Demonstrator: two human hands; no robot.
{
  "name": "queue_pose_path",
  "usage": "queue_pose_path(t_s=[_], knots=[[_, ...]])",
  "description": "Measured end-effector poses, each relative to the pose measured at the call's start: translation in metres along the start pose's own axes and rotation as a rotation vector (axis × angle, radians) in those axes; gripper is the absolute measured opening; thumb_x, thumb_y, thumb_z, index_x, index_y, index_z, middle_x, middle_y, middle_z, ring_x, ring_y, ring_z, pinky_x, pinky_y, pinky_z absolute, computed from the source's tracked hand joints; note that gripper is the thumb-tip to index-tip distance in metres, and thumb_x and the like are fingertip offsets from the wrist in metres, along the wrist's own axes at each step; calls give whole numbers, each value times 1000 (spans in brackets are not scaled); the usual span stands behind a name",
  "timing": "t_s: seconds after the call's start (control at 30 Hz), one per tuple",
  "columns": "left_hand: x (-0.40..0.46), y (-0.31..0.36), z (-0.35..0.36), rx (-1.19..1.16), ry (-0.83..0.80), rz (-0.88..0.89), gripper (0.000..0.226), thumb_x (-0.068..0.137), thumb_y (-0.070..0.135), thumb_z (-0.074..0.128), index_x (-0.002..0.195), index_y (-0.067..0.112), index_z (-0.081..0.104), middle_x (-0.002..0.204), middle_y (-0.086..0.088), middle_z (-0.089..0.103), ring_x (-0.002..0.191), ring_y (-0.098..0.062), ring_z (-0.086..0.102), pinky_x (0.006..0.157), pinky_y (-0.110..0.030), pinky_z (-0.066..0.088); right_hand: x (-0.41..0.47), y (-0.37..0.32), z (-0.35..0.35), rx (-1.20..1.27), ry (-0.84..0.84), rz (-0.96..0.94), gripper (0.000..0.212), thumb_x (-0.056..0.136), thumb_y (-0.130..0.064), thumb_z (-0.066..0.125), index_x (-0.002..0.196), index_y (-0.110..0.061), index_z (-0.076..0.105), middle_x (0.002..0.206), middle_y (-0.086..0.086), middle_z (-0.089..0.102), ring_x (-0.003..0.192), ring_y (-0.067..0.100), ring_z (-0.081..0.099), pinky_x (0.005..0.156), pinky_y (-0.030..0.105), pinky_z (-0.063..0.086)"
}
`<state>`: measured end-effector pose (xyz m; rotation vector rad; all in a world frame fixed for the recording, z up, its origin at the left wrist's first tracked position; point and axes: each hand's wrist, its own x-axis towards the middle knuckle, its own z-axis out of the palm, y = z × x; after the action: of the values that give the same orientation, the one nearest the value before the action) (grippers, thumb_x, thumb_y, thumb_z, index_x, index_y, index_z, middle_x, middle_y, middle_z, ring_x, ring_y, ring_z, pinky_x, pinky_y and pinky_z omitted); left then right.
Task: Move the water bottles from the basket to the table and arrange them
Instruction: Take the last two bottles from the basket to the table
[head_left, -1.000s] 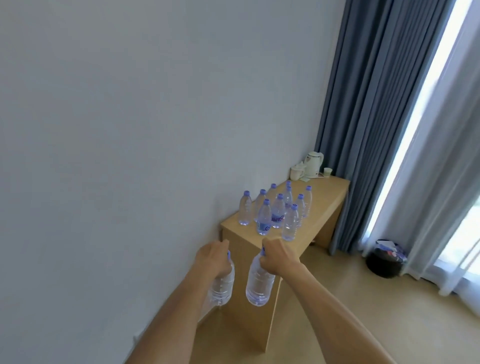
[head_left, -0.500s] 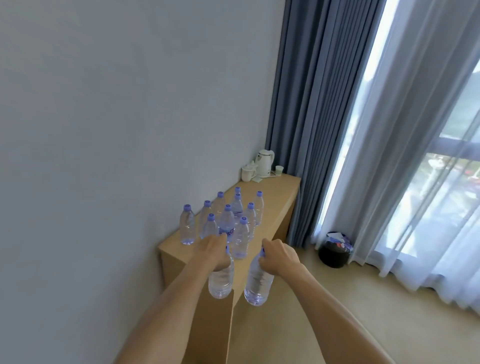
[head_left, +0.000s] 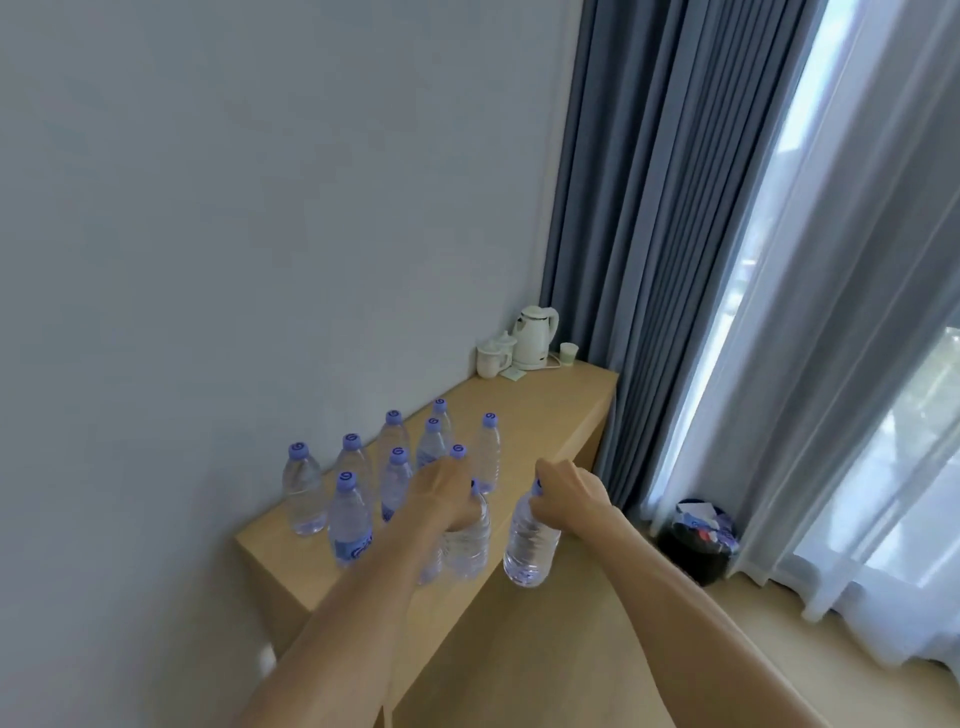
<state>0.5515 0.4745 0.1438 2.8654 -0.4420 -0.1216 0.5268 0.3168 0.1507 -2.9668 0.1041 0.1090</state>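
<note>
Left hand: the left hand was curled round the neck of the left bottle, which hung upright below it.
Right hand: the right hand gripped the right bottle the same way, by its top, body hanging down.
Hands apart: the two were side by side with a clear gap between them, each carrying its own load.
Standing bottles: the row stood upright on the table in close ranks near the wall, caps up.
Basket: not in sight from where I stood.
Key relation: the left bottle hung over the table's near front part, just beside the nearest standing ones; the right bottle hung past the front edge, over the floor, so it seemed the left hand was nearer a free spot.
Axis: both carried bottles were roughly vertical, so setting down looked a matter of lowering, the right one first needing to come inward over the top.
Far end: a kettle and cups sat well apart from the bottles.
</note>
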Motion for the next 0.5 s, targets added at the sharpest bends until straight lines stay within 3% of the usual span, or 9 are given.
queue_pose_path(t_s=[0.27, 0.5], knots=[[105, 51, -3, 32, 65, -10, 31, 96, 22, 45, 123, 8, 47, 118, -11, 59, 104, -31, 61, 73, -34, 42, 100, 64, -24, -11, 1, -35, 25, 93, -17, 42, 111, -5, 53, 111, 12, 60, 79, 25, 47, 67, 31, 39], [219, 62, -3, 33, 82, -6, 21, 93, 19, 47, 111, 7, 50, 116, -11, 59, 105, -31, 59, 75, -35, 42, 201, 100, -31, -21, -33, -41, 24, 90, -16, 46, 109, -7, 55, 93, 5, 48, 78, 24, 48, 52, 25, 31]])
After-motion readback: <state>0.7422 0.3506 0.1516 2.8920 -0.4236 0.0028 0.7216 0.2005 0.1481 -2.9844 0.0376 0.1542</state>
